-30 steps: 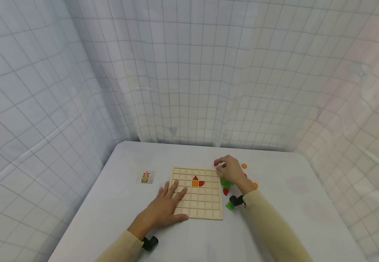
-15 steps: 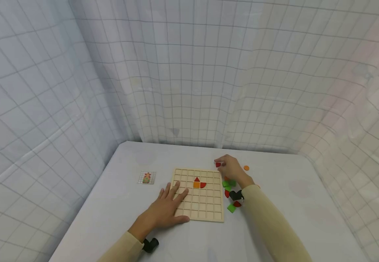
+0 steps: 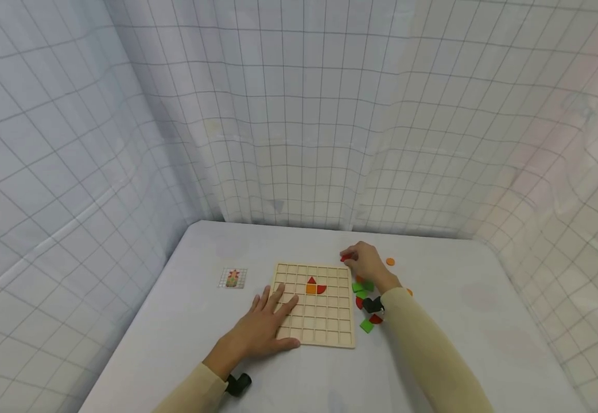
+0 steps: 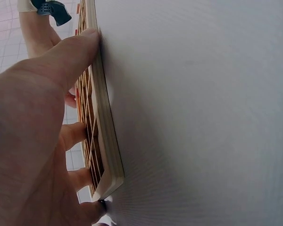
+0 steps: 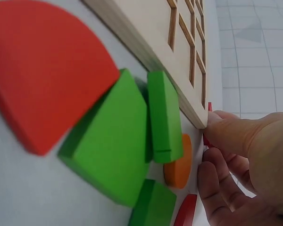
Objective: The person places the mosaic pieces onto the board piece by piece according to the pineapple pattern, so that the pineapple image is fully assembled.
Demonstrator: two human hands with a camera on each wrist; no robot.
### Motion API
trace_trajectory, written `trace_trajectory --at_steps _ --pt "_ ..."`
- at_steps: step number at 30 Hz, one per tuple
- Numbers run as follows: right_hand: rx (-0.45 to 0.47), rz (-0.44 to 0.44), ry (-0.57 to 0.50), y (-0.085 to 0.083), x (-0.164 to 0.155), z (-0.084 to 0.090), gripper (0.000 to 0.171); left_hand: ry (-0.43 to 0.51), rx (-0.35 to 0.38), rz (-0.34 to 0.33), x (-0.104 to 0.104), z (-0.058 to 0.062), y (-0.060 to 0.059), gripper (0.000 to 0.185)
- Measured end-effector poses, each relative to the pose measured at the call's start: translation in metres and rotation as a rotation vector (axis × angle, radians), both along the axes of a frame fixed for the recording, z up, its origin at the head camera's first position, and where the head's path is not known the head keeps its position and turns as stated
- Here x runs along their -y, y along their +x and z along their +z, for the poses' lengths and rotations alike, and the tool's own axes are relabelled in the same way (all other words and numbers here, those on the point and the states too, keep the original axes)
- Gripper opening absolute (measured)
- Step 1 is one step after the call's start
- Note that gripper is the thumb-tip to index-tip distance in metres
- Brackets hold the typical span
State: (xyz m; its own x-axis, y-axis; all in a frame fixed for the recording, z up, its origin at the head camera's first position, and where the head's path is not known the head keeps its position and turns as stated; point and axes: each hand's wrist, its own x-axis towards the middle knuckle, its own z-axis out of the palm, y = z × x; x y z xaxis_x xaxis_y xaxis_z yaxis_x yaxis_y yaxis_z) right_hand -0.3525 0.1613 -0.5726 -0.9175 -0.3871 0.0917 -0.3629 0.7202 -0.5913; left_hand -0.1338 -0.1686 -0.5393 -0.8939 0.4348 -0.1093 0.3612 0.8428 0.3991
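Since a second ago the right hand (image 3: 366,262) has stayed near the far right corner of the wooden grid board (image 3: 325,328), while the small red piece (image 3: 345,258) it holds has turned between the fingers; its sleeve (image 3: 433,350) has shifted enough to uncover a red quarter-round (image 3: 375,319) beside a green square (image 3: 367,326). That hand pinches the red piece between thumb and fingers, and from the right wrist most of the piece is hidden behind the thumb, just past the board's corner. Over on the other side, the left hand (image 3: 263,328) lies with its fingers spread across the board's left edge and the thumb touching the near edge, gripping nothing. Flat on the tabletop (image 3: 480,310), the board carries three pieces in its upper middle: a red triangle (image 3: 311,280), an orange square (image 3: 311,289) directly below it, and a red quarter piece (image 3: 322,289) to the right of the square. Along the board's right side sit loose green pieces (image 5: 112,141), an orange piece (image 5: 178,164) and another red piece (image 5: 47,70), with an orange disc (image 3: 390,261) farther out. Left of the board lies a small gridded card (image 3: 233,278) printed with a coloured figure.
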Motion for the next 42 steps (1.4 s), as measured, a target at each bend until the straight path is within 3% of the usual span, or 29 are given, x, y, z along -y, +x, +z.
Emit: trace_trajectory --at_steps 8,12,19,25,32,42 --pt "0.056 -0.001 -0.013 0.003 -0.001 0.006 0.015 -0.001 -0.009 -0.001 -0.001 -0.002 0.001 0.102" --pt "0.030 -0.003 -0.001 -0.008 -0.003 -0.007 0.012 -0.006 -0.007 0.007 0.000 -0.002 0.000 0.102" --pt "0.102 -0.029 -0.019 0.007 0.001 0.013 0.017 -0.004 -0.003 0.010 0.000 0.001 0.000 0.102" --pt "0.049 -0.036 -0.053 -0.004 -0.008 -0.007 0.022 -0.004 -0.008 0.011 -0.001 -0.001 0.000 0.102" --pt "0.073 -0.069 -0.117 0.033 0.008 0.034 0.020 0.000 -0.012 0.008 0.000 -0.003 -0.001 0.103" --pt "0.040 -0.011 -0.209 0.057 0.026 0.037 0.018 0.007 -0.016 0.007 0.000 -0.003 -0.001 0.102"
